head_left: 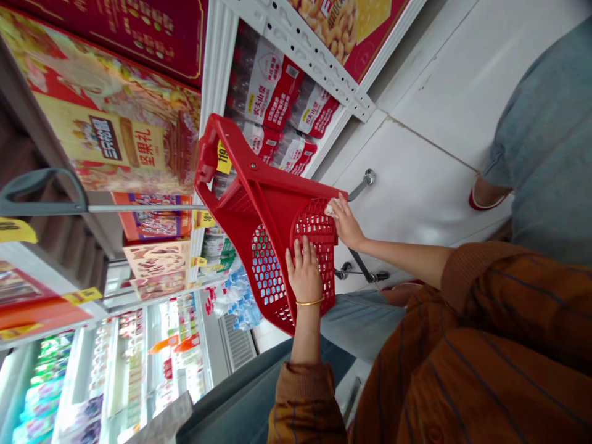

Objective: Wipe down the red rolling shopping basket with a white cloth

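The view is tilted sideways. A red plastic shopping basket (272, 197) with perforated walls and wheels below stands at the middle. My left hand (306, 271), with a gold bracelet at the wrist, lies on its perforated wall, fingers spread. Near the basket's edge, my right hand (346, 223) has a small crumpled white piece (330, 208), which looks like tissue, under its fingertips. A metal rod with a dark grey loop handle (41, 191) extends left from behind the basket.
Packs of red-labelled bottles (272, 86) fill a shelf beside the basket. Large gift boxes (115, 132) stand at the left. Stocked shelves show at the lower left, and pale floor tiles (416, 179) with denim-clad legs at the right.
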A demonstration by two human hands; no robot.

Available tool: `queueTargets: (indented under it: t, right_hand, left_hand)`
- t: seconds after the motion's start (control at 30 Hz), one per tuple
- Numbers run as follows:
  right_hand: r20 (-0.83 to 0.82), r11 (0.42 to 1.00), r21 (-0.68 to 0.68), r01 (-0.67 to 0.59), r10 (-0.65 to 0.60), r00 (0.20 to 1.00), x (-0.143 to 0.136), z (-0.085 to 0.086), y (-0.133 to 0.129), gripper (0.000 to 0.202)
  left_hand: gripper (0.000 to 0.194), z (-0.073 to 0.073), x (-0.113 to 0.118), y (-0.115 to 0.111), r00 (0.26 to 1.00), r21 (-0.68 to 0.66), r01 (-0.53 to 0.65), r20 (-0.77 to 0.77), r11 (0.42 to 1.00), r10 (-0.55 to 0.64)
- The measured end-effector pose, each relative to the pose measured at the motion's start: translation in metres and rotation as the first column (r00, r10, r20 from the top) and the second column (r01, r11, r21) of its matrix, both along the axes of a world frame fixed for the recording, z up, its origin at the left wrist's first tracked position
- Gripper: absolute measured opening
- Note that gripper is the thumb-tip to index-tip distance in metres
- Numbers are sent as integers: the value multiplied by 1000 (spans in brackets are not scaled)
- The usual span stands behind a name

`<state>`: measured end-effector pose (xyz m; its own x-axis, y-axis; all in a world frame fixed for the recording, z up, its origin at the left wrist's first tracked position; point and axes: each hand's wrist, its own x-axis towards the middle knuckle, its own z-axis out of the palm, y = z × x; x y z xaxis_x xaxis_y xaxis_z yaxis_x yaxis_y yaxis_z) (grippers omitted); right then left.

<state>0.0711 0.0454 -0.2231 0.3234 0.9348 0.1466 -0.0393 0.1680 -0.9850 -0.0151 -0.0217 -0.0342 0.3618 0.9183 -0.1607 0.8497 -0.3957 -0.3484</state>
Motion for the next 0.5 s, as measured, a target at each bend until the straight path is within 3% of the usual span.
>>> queueTargets:
  t: [0.13,0.5]
  right_hand:
    - [17,999,-27,-19,19,1000,-16,4,11,78]
    - [68,994,32,-103,101,993,-41,9,-35,82]
  left_hand:
    - [52,-1,2,0,999,0,-9,-50,1000,9]
    - [50,-3,1,0,999,-5,-15,-47,1000,14]
